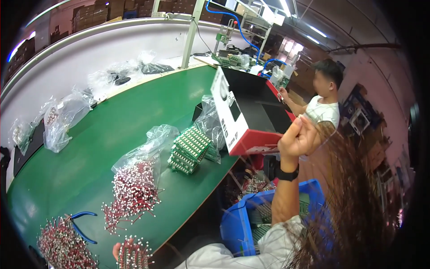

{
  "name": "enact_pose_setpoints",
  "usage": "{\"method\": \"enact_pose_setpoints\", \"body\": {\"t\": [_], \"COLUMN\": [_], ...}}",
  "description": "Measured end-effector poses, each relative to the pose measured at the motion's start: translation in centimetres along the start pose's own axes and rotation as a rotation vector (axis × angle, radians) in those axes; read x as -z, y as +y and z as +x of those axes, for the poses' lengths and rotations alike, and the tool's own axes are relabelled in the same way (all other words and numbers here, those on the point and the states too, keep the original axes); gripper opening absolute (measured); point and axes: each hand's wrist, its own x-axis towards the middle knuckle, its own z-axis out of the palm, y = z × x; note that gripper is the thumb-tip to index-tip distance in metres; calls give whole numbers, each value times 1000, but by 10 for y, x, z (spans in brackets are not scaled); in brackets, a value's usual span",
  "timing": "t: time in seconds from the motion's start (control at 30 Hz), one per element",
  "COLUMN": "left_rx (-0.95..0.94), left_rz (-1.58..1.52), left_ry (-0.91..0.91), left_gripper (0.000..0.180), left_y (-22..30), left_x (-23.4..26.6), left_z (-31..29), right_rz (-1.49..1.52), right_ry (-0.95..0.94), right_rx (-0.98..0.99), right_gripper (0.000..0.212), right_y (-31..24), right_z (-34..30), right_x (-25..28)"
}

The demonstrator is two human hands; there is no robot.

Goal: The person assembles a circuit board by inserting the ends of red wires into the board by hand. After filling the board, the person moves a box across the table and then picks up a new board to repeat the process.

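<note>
At the bottom edge, the fingers of my left hand (117,252) show beside a cluster of red wires with white tips (134,254). The wires stand in rows, and the hand is closed on this cluster; what lies under it is hidden. Raised on the right, my right hand (297,138) wears a black wristband and has its fingertips pinched together. Whatever may be in the pinch is too small to name. Behind that hand, a red and white box (255,139) with a black inside stands tilted at the table edge.
Loose red wires (134,188) spill from a clear bag on the green table (89,166). Nearby are stacked green circuit boards (190,148), blue-handled pliers (83,226) and another wire heap (65,246). A blue bin (237,226) holds boards. Another person (324,105) works at the right.
</note>
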Motion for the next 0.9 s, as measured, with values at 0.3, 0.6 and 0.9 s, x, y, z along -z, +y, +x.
{"method": "enact_pose_setpoints", "body": {"t": [0.3, 0.6, 0.9], "left_rx": [7, 13, -9], "left_rz": [3, 15, -32], "left_ry": [0, -12, 4], "left_gripper": [48, 52, 56], "left_y": [-5, -16, -32], "left_x": [4, 3, 19], "left_z": [10, 3, -13], "right_rz": [-91, -54, -70], "right_ry": [-134, -12, -436], "right_rx": [90, 76, -205], "right_gripper": [13, 9, 5], "right_y": [58, 53, 21], "right_z": [-18, -29, -107], "right_x": [21, -46, -129]}}
